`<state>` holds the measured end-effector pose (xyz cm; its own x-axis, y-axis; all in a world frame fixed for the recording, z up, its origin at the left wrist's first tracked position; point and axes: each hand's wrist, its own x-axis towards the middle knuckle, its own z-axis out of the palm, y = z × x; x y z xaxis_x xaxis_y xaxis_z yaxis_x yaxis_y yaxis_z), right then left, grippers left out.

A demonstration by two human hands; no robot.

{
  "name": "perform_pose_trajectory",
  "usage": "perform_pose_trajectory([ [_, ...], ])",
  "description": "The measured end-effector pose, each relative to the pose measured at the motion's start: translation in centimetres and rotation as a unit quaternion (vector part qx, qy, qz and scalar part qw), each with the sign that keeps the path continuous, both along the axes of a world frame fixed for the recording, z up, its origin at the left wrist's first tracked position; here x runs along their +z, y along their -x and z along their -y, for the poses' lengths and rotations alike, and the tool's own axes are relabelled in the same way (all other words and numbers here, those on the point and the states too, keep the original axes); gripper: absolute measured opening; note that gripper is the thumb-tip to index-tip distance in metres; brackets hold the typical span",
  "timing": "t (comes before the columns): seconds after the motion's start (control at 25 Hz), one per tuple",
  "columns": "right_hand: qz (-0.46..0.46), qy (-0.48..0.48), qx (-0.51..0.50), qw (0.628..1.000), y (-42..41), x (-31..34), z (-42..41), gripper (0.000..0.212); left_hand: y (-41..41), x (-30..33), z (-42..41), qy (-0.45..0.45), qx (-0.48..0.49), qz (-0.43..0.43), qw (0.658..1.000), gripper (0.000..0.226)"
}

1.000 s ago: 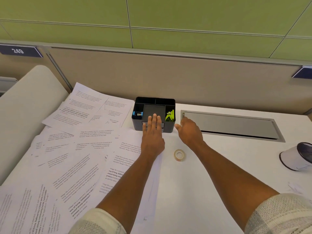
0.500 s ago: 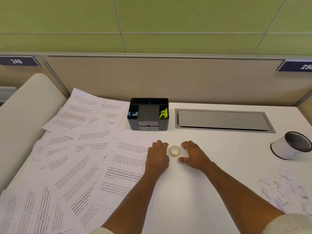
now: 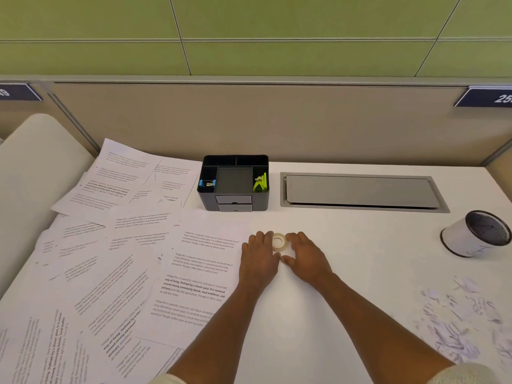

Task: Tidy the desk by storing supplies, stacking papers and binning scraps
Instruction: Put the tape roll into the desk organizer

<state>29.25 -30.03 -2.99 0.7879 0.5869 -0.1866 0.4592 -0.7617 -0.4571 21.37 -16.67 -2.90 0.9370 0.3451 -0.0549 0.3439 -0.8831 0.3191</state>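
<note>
Tape roll (image 3: pixel 278 241) lies flat on the desk (image 3: pixel 346 273) just right of frame centre, and your hands have closed in on it from the organiser they were touching a second ago. Your left hand (image 3: pixel 259 259) and right hand (image 3: pixel 306 257) now flank the roll, fingertips against its rim and thumbs nearly meeting beneath it; whether either has truly pinched it, I cannot tell. Judging by this, the tape is your next supply to store. Above, the black organiser (image 3: pixel 235 184) stands ready, its drawers closed. Loose papers (image 3: pixel 116 259) cover the left half, unstacked. Scraps (image 3: pixel 457 322) lie at lower right, below the tipped bin (image 3: pixel 475 234) at the right edge.
</note>
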Motion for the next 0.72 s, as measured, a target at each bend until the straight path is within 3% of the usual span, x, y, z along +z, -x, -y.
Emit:
perform_pose_trajectory([
  [0.28,0.0,-0.064,-0.006,0.998,-0.5,-0.3,-1.1,0.033,-0.2,-0.5,-1.1,0.08,0.007,0.083,0.993,0.047],
  [0.48,0.005,-0.133,-0.019,0.991,-0.7,1.5,-3.3,0.035,0.0,0.9,-3.3,0.133,0.033,0.174,0.975,0.05],
  [0.72,0.059,-0.207,0.007,0.977,-2.8,5.9,-8.0,0.033,-1.7,5.5,-7.2,0.129,0.059,0.251,0.958,0.049],
])
